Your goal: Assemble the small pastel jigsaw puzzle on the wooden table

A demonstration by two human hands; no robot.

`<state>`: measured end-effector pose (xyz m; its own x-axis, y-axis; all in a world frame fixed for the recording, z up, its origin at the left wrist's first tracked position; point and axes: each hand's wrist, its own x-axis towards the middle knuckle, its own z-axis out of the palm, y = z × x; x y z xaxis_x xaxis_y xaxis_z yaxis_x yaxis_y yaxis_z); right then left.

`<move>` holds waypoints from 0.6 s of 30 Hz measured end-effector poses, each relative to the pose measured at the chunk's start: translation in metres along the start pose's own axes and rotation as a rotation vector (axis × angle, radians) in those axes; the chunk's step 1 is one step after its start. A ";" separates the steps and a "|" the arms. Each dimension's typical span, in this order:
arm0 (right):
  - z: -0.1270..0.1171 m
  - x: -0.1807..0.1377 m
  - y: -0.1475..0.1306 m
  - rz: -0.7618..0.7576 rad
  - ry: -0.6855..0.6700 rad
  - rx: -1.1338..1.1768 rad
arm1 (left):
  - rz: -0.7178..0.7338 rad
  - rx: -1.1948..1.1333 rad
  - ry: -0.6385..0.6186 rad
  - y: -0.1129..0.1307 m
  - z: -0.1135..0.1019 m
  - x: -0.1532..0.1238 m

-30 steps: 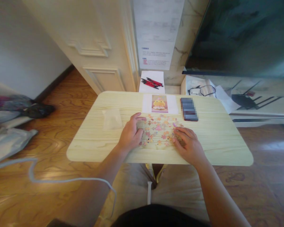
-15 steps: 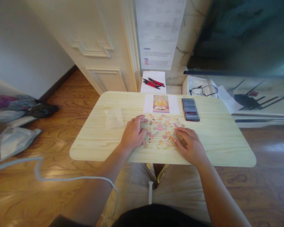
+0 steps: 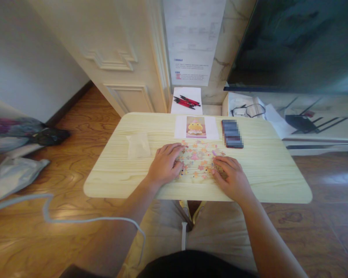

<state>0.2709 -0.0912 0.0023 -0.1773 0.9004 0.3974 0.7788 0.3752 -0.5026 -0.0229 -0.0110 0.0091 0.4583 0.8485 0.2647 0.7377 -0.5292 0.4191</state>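
Observation:
Many small jigsaw puzzle pieces in pink, orange and purple lie loosely spread on the pale wooden table. My left hand rests at the left edge of the pieces, fingers apart and reaching over them, with nothing held that I can see. On the right side, my right hand lies with spread fingers, its fingertips touching the pieces there; some are partly hidden under it. Just beyond the pieces lies a white sheet with a printed picture of a yellow figure.
A phone lies right of the printed sheet, and a whitish pouch lies at the left. Red and black pens sit on white paper behind the table. A pale cable crosses my left forearm.
My left hand's fingers have stretched slightly forward and right over the pieces. My right hand is almost still. The whole view has shifted slightly.

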 end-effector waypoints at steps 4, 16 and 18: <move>0.000 0.000 0.000 0.000 0.006 0.007 | -0.063 -0.006 0.087 -0.003 0.003 0.000; 0.000 0.000 -0.001 0.008 0.001 0.001 | -0.084 0.018 0.092 -0.008 0.006 0.004; 0.000 0.000 0.000 0.005 0.003 0.003 | -0.083 0.013 0.106 -0.008 0.007 0.004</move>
<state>0.2708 -0.0915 0.0023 -0.1715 0.9016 0.3972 0.7778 0.3714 -0.5071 -0.0239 -0.0032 0.0005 0.3409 0.8839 0.3201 0.7777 -0.4565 0.4323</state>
